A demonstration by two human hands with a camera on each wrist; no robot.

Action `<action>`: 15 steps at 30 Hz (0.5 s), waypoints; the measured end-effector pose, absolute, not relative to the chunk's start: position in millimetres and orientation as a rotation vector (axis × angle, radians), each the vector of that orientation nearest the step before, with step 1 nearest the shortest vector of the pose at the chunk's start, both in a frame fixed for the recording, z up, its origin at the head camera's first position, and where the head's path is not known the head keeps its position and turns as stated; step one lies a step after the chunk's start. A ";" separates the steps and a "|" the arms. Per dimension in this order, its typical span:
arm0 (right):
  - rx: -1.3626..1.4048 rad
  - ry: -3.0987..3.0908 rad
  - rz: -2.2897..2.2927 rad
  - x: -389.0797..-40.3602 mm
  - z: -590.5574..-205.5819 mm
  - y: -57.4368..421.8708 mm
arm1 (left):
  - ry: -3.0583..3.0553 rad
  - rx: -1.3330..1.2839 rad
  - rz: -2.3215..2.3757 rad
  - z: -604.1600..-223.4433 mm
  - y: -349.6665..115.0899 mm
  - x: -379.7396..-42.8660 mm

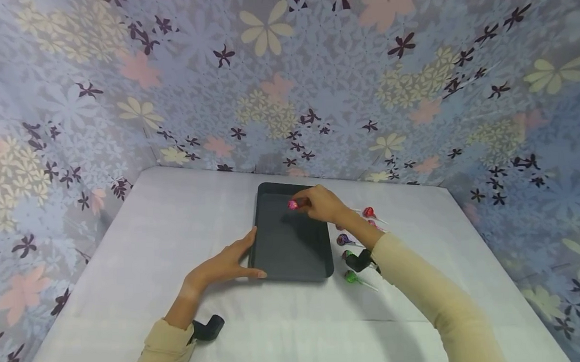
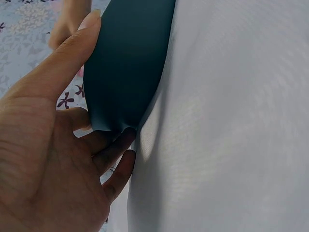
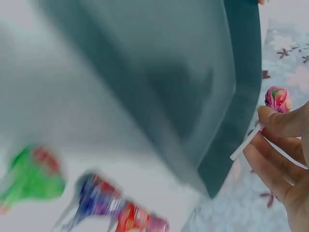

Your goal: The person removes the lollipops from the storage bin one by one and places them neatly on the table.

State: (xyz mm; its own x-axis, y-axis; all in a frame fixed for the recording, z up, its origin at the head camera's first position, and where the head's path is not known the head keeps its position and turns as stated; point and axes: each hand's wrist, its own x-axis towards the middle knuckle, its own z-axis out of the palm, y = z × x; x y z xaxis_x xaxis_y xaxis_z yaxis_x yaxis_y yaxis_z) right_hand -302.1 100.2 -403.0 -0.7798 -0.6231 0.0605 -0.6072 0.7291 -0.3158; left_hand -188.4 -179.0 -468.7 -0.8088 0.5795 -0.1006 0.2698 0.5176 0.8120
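Note:
In the head view, a dark grey rectangular tray (image 1: 292, 245) lies on the white-covered table. My right hand (image 1: 321, 204) is above the tray's far right part and pinches a lollipop (image 1: 293, 204) in a pink wrapper. The right wrist view shows the lollipop's wrapped head (image 3: 278, 99) above the thumb, and its white stick (image 3: 246, 142) points down and left. My left hand (image 1: 228, 263) rests against the tray's near left corner, with fingers along the left side and thumb at the near edge. In the left wrist view its fingertips (image 2: 126, 137) touch the tray's wall (image 2: 130, 58).
Several wrapped lollipops lie right of the tray, among them a red one (image 1: 369, 212), a purple one (image 1: 342, 239) and a green one (image 1: 351, 277). My right forearm partly covers this group. A flowered cloth (image 1: 315, 84) rises behind the table and at both sides.

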 end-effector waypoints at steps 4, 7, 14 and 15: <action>-1.012 2.882 -0.506 -289.0 -389.0 125.0 | 2.405 0.678 1.175 -467.1 -180.7 -189.1; -1.001 2.887 -0.515 -281.0 -384.5 141.1 | 2.407 0.672 1.167 -466.7 -182.1 -188.9; -1.017 2.884 -0.552 -266.7 -386.3 176.6 | 2.390 0.672 1.179 -466.8 -177.9 -188.5; -1.019 2.881 -0.566 -264.6 -386.6 181.2 | 2.388 0.674 1.180 -466.7 -177.4 -188.2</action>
State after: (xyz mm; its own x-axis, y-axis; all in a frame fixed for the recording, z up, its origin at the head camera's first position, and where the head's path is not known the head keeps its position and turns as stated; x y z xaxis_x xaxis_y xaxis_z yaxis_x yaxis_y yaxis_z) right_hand -264.6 181.2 -386.6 -0.7844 -0.6139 0.0885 -0.6018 0.7187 -0.3482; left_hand -188.2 -177.4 -466.7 -0.8076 0.5749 -0.1313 0.2450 0.5297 0.8121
